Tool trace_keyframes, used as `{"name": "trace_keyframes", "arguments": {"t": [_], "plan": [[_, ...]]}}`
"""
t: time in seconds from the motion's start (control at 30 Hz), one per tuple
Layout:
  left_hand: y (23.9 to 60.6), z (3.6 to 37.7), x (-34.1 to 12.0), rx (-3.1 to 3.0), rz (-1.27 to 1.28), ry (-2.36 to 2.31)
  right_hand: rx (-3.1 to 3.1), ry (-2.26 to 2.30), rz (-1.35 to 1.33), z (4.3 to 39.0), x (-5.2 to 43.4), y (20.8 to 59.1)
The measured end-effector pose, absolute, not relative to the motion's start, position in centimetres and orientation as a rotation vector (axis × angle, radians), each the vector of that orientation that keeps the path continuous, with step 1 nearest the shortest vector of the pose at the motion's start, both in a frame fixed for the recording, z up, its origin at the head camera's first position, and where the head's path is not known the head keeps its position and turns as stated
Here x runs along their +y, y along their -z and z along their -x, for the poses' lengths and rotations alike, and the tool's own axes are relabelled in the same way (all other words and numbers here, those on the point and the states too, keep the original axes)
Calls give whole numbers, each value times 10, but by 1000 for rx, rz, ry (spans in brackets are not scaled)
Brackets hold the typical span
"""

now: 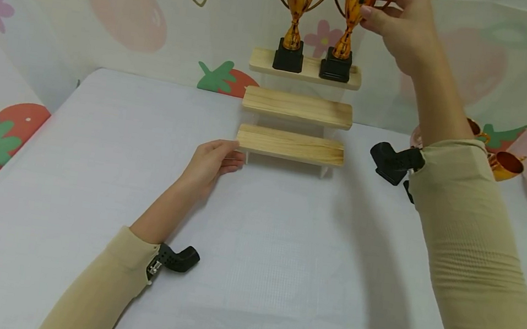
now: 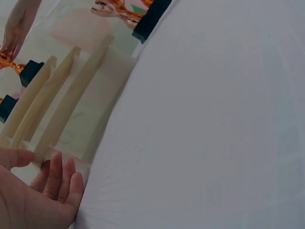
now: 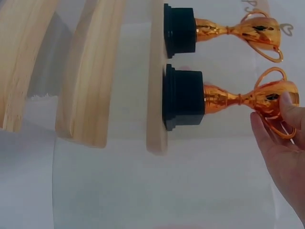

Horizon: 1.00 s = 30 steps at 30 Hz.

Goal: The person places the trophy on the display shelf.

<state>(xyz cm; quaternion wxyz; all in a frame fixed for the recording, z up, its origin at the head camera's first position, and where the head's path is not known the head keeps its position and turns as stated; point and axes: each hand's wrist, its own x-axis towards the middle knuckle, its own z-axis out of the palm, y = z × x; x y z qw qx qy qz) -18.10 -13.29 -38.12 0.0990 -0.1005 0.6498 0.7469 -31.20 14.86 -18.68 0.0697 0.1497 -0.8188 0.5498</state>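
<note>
Trophies are dealt with from the front backwards. Nearest, the left hand [image 1: 211,164] is laid against the left end of the lowest step [image 1: 291,145] of a wooden stepped shelf [image 1: 298,107] on the white tabletop [image 1: 252,252], thumb above and fingers loosely curled beneath. On the top step [image 1: 306,69], the right trophy [image 1: 346,28] stands upright, its cup handle pinched by the right hand [image 1: 401,27]. Just beside it, the left trophy [image 1: 295,18] stands untouched. Further trophies [image 1: 504,160] are partly hidden behind the right forearm.
</note>
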Motion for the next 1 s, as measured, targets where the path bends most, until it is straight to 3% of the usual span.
{"name": "trace_keyframes", "arguments": {"t": [1.0], "plan": [[383,182,-134,1914,298,-2218,-2459,-1702,-469,306,156,194]]}}
